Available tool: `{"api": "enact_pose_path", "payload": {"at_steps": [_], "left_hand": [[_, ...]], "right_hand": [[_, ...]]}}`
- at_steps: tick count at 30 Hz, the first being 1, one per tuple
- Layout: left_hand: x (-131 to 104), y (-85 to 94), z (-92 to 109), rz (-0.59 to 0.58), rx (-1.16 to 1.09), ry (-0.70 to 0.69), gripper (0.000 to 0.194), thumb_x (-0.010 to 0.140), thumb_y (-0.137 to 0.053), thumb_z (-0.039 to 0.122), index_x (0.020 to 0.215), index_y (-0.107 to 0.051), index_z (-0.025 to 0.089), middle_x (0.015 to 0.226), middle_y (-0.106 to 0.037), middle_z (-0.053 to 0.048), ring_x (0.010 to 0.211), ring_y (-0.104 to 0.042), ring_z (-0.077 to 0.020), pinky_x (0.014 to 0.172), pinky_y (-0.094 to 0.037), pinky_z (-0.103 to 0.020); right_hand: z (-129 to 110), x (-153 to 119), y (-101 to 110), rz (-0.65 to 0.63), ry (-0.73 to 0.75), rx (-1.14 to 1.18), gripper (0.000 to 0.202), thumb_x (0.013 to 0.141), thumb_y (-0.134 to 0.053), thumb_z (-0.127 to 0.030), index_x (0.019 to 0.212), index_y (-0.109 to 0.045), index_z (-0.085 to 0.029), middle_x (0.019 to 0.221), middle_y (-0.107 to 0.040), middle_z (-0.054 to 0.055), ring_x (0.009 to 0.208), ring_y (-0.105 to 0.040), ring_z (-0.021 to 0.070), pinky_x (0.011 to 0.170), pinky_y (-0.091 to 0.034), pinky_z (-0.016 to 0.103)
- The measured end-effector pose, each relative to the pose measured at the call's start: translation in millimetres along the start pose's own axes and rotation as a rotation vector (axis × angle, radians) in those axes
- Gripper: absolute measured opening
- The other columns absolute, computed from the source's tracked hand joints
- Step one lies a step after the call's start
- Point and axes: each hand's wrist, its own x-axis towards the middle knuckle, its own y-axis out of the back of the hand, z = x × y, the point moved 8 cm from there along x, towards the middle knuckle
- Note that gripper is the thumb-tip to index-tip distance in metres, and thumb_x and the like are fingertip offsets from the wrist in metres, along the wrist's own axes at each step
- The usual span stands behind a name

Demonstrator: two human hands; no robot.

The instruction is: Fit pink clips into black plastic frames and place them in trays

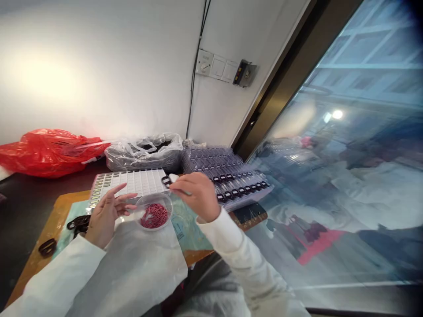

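My right hand [198, 193] pinches a small black loop-shaped part [165, 181] with a white piece beside it, above the far edge of the bowl. My left hand [107, 213] is open, with its fingers spread and nothing in them, at the bowl's left side. The clear plastic bowl [169, 203] holds many small dark pink pieces [154, 216]. Behind both hands lies a white gridded sheet [139, 180], with small dark and greenish pieces along its left side. Beside my left wrist is a pile of black parts [78, 224].
Stacked clear trays [238, 176] with rows of black parts stand at the right, by the window. A grey plastic bag [139, 158] and a red bag [56, 154] sit along the wall. One black part [47, 248] lies on the yellowish board [36, 259].
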Motion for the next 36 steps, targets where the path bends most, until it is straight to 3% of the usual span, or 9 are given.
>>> {"api": "enact_pose_path", "payload": {"at_steps": [3, 6, 10, 13, 25, 36], "left_hand": [[-2, -0.4, 4, 0.023, -0.009, 0.005, 0.060, 0.077, -0.059, 0.061, 0.120, -0.057, 0.020, 0.090, -0.073, -0.007, 0.063, -0.064, -0.0195, 0.053, -0.045, -0.028], [-2, -1.1, 4, 0.032, -0.026, 0.028, 0.055, 0.075, -0.060, 0.061, 0.114, -0.060, 0.022, 0.086, -0.073, -0.004, 0.061, -0.063, -0.0204, 0.054, -0.043, -0.030], [-2, -0.9, 1, 0.037, -0.027, 0.059, 0.047, 0.077, -0.057, 0.061, 0.109, -0.063, 0.026, 0.083, -0.073, -0.002, 0.061, -0.061, -0.0202, 0.055, -0.040, -0.031], [-1, 0.3, 0, 0.049, -0.027, 0.068, 0.042, 0.077, -0.057, 0.060, 0.105, -0.065, 0.029, 0.082, -0.073, 0.000, 0.060, -0.060, -0.0198, 0.057, -0.040, -0.031], [-2, 0.5, 6, 0.092, -0.059, 0.048, 0.028, 0.076, -0.061, 0.053, 0.089, -0.069, 0.029, 0.069, -0.065, 0.004, 0.056, -0.050, -0.0152, 0.051, -0.038, -0.028], [2, 3.2, 6, 0.119, -0.090, 0.040, 0.019, 0.081, -0.056, 0.041, 0.083, -0.067, 0.026, 0.063, -0.056, 0.003, 0.054, -0.042, -0.0134, 0.049, -0.030, -0.026]], "right_hand": [[54, -23, 50, 0.062, -0.062, -0.106, 0.017, 0.089, -0.060, -0.034, 0.085, -0.073, -0.025, 0.086, -0.075, 0.000, 0.082, -0.066, 0.0135, 0.080, -0.044, 0.029], [115, -51, 86, 0.009, -0.122, -0.282, 0.018, 0.089, -0.060, -0.032, 0.084, -0.074, -0.022, 0.086, -0.075, 0.002, 0.082, -0.067, 0.0165, 0.081, -0.045, 0.031], [183, -84, 103, -0.190, -0.182, -0.448, 0.020, 0.089, -0.057, -0.030, 0.087, -0.074, -0.022, 0.089, -0.075, 0.004, 0.086, -0.067, 0.0194, 0.084, -0.045, 0.035], [209, -97, 109, -0.215, -0.218, -0.469, 0.022, 0.090, -0.055, -0.030, 0.087, -0.075, -0.022, 0.091, -0.075, 0.005, 0.088, -0.066, 0.0216, 0.084, -0.046, 0.037], [230, -100, 88, -0.325, -0.226, -0.459, 0.022, 0.089, -0.055, -0.031, 0.090, -0.075, -0.022, 0.093, -0.074, 0.005, 0.089, -0.065, 0.0203, 0.086, -0.045, 0.038], [215, -93, 87, -0.408, -0.134, -0.511, 0.020, 0.086, -0.056, -0.025, 0.091, -0.076, -0.024, 0.092, -0.073, 0.004, 0.087, -0.060, 0.0201, 0.086, -0.042, 0.036]]}}
